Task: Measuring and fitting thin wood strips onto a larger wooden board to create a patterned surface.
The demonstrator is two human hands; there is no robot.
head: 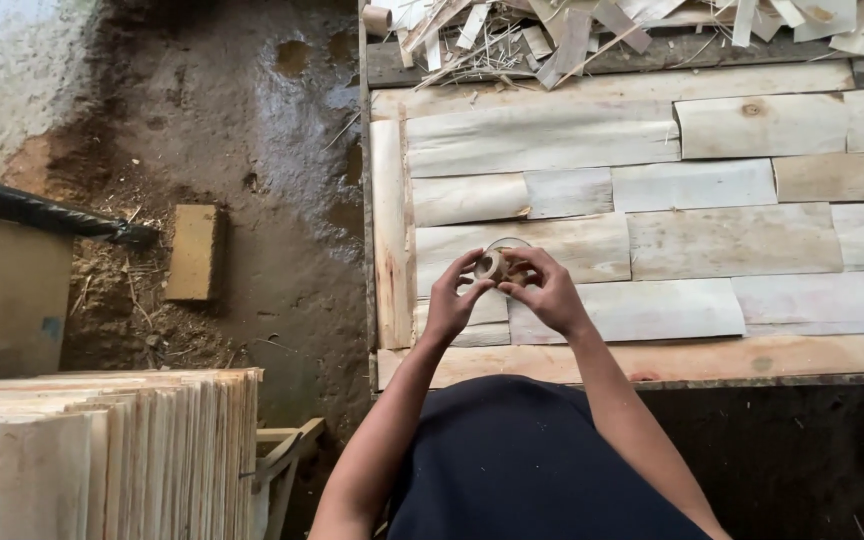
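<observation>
Both hands meet over the near left part of the wooden board. The left hand (449,300) and the right hand (549,293) pinch a small tan roll of tape (492,265) between them. The fingers are curled close around it, thumbs underneath, fingertips on its rim. The roll sits up in the air, just above the wood, not resting on it.

The roll looks light and small, easy to lift with two fingers. It looks stiff in its ring shape, but the loose tape end would be thin, floppy and sticky (I cannot see that end clearly here). The best place to hold it seems to be the outer rim, or a finger through the hole.

Under the hands lie many pale thin wood sheets (722,240), set flat side by side like a patchwork. They look thin and might crack if bent hard. They rest on a work table (642,360).

On the far side is a messy pile of wood scraps (572,30), with another tape roll (377,18) at its left end.

To the left is wet, dark muddy ground (242,110) with a small wood block (194,252) on it. Near left stands a stack of thin boards (122,450) on edge.

I see no box, bowl or bin here, so nothing is inside anything.
</observation>
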